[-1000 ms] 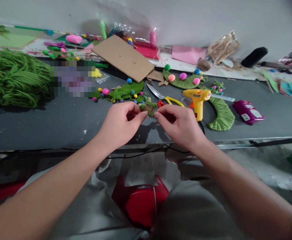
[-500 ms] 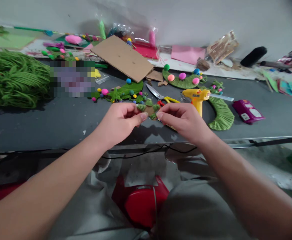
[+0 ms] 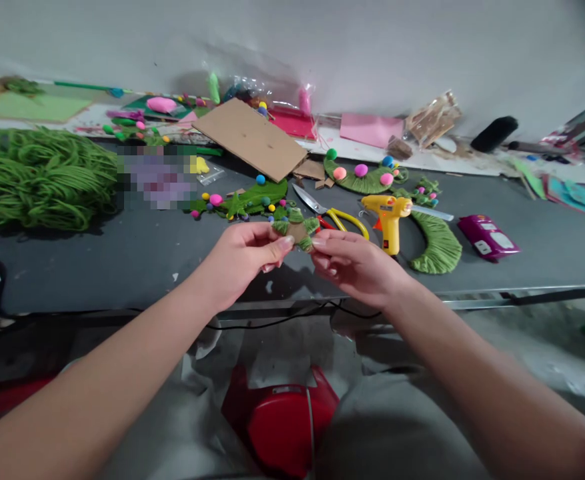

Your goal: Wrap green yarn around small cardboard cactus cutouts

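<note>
Between my two hands is a small cardboard star (image 3: 298, 231), its points wrapped in green yarn and its brown middle bare. My left hand (image 3: 252, 252) pinches the star's left side between thumb and fingers. On its lower right point, the fingertips of my right hand (image 3: 355, 261) are closed. Just beyond the star lie scissors (image 3: 345, 219) with yellow and red handles. A yellow glue gun (image 3: 389, 220) stands to the right, beside a green yarn-wrapped crescent (image 3: 437, 247). Green felt with pompoms (image 3: 257, 198) lies behind my left hand.
A big heap of green yarn (image 3: 42, 177) covers the table's left end. Cardboard (image 3: 252, 140) leans at the back, near a second crescent with pompoms (image 3: 367, 179). A purple packet (image 3: 487, 237) sits at right. Below the table edge are a cable (image 3: 267, 326) and a red stool (image 3: 282, 427).
The view has tilted up a little. My right hand has turned, its fingers now curled beneath the star's lower right point. The scissors' handles show more fully.
</note>
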Demonstrator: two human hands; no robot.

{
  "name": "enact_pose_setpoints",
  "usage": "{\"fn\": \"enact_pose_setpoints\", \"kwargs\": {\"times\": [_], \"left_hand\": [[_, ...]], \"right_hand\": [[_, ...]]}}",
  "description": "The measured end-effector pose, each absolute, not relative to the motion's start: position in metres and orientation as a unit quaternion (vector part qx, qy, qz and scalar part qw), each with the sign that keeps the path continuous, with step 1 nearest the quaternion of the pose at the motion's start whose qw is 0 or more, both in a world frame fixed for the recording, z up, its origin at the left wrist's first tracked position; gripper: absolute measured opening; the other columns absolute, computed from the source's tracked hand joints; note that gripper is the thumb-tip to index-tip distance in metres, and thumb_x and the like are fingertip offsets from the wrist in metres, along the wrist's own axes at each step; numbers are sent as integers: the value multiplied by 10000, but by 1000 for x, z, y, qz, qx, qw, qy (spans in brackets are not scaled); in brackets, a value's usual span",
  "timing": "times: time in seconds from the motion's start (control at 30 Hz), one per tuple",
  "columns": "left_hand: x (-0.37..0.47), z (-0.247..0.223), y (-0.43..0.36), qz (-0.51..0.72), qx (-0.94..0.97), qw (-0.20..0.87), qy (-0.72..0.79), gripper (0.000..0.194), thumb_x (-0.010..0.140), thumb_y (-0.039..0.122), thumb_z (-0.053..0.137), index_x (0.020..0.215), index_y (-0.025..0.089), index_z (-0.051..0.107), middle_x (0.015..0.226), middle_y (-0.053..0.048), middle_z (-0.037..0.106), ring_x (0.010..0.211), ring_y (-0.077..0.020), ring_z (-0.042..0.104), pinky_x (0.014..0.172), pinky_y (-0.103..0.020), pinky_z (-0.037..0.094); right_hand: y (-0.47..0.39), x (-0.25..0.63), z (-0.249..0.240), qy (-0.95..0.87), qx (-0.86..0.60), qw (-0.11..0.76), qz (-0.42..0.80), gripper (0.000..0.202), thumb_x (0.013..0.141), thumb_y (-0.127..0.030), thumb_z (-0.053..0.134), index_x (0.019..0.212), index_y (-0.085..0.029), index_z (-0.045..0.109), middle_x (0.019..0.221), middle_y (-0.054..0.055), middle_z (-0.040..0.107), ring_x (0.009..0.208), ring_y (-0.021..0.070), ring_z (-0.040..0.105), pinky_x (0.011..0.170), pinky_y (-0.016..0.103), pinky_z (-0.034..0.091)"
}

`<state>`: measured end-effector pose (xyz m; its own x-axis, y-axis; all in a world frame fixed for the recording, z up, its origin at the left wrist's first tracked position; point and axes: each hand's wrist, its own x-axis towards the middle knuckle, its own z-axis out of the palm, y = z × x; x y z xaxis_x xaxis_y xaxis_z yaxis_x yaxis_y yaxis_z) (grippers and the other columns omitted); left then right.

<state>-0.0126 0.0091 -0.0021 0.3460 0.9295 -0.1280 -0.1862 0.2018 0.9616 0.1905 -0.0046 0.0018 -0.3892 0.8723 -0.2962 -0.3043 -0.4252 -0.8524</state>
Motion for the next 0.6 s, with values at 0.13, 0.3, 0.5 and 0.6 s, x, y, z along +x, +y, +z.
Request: {"fn": "enact_pose_setpoints", "kwargs": {"times": [0.13,0.3,0.5,0.6], "left_hand": [[-12,1,9,418,460,675,398,267,713,242,866,611,141,641,608,10,537,572,-81,442,535,-232,320],[-14,2,11,413,425,690,415,276,743,221,831,588,138,618,601,8,532,543,-72,439,519,-224,303],[-16,0,13,404,425,687,430,325,786,250,813,578,142,588,593,10,520,535,-69,428,515,-222,298],[-15,-2,14,401,426,680,443,310,778,268,824,598,146,603,597,11,529,533,-71,433,514,-227,296]], "right_hand": [[-4,189,2,-372,-406,397,734,261,772,-299,831,648,-160,648,594,-37,533,541,66,406,529,236,271],[-1,191,-1,-396,-464,399,684,239,733,-375,862,709,-168,745,648,-9,602,576,80,441,538,256,260],[2,196,-6,-404,-503,418,640,216,723,-376,866,800,-183,806,733,19,671,640,98,491,592,263,329],[2,196,-5,-406,-503,422,636,199,727,-320,850,877,-194,818,770,20,691,632,97,499,600,264,346]]}}
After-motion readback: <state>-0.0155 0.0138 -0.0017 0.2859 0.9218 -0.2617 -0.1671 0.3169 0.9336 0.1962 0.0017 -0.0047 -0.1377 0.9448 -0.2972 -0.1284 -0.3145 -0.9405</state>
